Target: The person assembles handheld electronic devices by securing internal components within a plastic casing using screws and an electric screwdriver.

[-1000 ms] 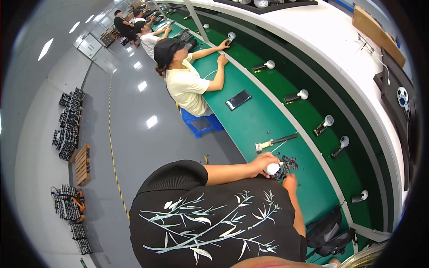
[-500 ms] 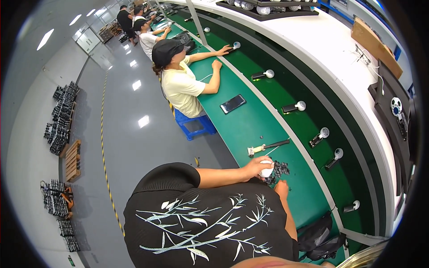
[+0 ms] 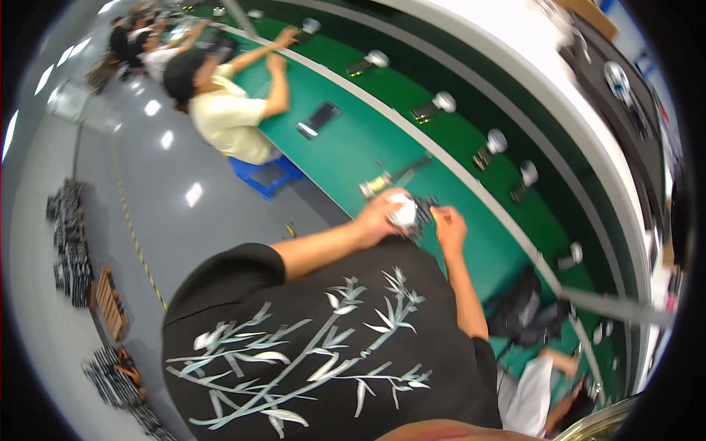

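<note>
My left hand [image 3: 375, 222] is wrapped round a white, rounded part [image 3: 403, 211], holding it just over the green table's near side. Right beside it lies a heap of small black pieces [image 3: 425, 209]. On the heap's other side my right hand [image 3: 451, 228] has its thumb and fingertips pinched together; what is between them is too small and blurred to name. A hammer-like tool [image 3: 376, 185] with a pale head and dark handle rests on the table just beyond the heap.
A green conveyor [image 3: 471, 121] runs along the table's far side, carrying several white-headed devices with dark handles [image 3: 485, 153]. A phone [image 3: 319, 120] lies towards a seated co-worker [image 3: 229, 110]. A black bag [image 3: 521, 309] is at right, near another person's white sleeve [image 3: 533, 389].
The view has swung, shifting the scene leftwards and bringing another person in at lower right. My right hand has moved forward beside the heap, fingertips pinched. My left hand still holds the white part.
</note>
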The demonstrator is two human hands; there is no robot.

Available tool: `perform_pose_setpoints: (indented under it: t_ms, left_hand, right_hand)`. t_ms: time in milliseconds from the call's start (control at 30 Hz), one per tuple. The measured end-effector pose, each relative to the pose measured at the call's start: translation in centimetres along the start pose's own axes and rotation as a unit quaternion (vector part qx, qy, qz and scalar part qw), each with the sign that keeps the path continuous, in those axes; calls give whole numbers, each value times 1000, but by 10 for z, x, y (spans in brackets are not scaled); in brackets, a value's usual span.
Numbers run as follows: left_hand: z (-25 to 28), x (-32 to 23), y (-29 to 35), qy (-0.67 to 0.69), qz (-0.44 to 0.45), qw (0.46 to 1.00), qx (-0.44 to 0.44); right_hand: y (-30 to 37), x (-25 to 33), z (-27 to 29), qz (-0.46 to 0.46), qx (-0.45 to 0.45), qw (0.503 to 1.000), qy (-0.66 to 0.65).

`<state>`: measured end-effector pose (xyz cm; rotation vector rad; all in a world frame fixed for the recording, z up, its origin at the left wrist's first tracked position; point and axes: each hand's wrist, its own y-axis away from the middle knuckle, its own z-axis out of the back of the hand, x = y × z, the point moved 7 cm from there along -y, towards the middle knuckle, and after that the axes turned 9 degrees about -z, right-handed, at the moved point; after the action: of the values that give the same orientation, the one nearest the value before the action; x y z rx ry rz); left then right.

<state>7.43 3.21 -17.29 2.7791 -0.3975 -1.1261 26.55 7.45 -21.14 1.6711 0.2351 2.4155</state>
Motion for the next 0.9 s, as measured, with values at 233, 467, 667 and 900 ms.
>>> perform_pose_setpoints:
  t_ms: [233,467,667,900]
  left_hand:
    - [-16,-8,-1,-12,15,999,-27]
    - [-28,-12,1,-27,13,999,-15]
    - [-28,-11,5,-22,50,998,14]
    - [-20,-14,4,-91,57,994,15]
  right_hand:
    - [44,92,-13,-170,160,898,-372]
    - [49,77,-24,-172,209,913,-305]
    - [50,76,-30,-171,249,892,-336]
    - [48,75,-41,-171,285,876,-351]
